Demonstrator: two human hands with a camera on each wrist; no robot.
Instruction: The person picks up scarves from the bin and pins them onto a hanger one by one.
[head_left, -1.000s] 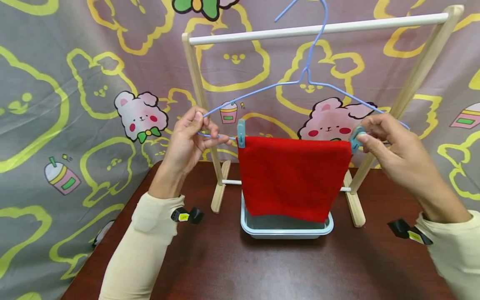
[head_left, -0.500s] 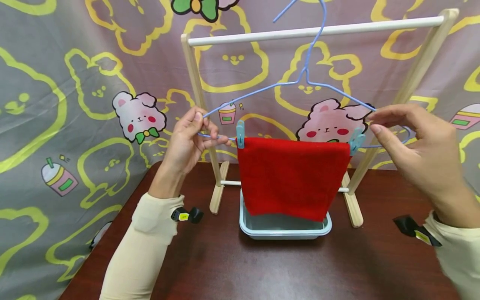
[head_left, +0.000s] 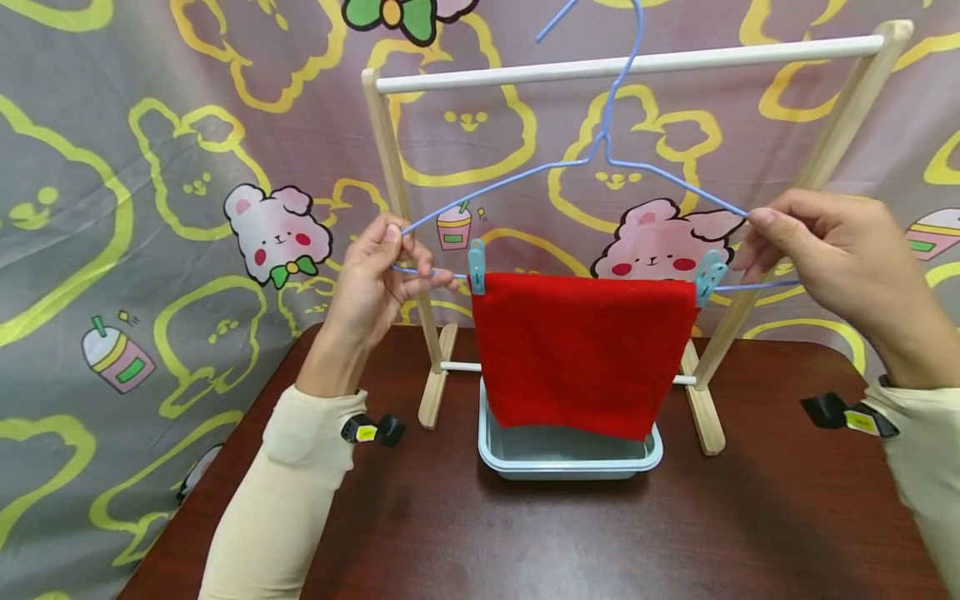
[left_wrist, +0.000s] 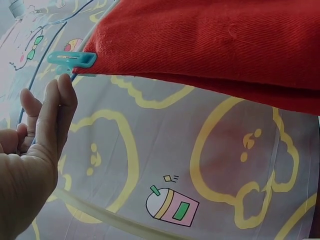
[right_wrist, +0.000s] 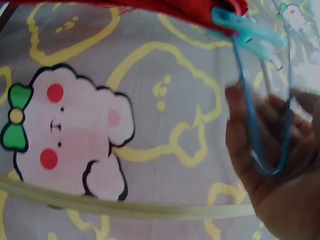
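A blue wire clothes hanger (head_left: 604,135) is held up in front of the rack, its hook above the rack's top bar in this view. Over its lower wire hangs a folded red cloth (head_left: 585,354), with a teal clothespin (head_left: 476,267) at the left corner and another teal clothespin (head_left: 708,279) at the right. My left hand (head_left: 378,275) pinches the hanger's left end between thumb and forefinger, the other fingers by the lower wire. With thumb and fingers my right hand (head_left: 847,258) pinches the hanger's right shoulder; the right wrist view shows the wire's bend across the palm (right_wrist: 290,200).
Behind the hanger stands a wooden rack with a white top bar (head_left: 510,77) and wooden feet (head_left: 705,412). A light blue basin (head_left: 570,467) sits on the dark brown table (head_left: 555,542) under the cloth. A cartoon-printed curtain (head_left: 195,333) hangs close behind and to the left.
My right hand has let go of the right clothespin, moved right and taken hold of the hanger's right shoulder. The hanger has shifted slightly left; my left hand keeps its grip.
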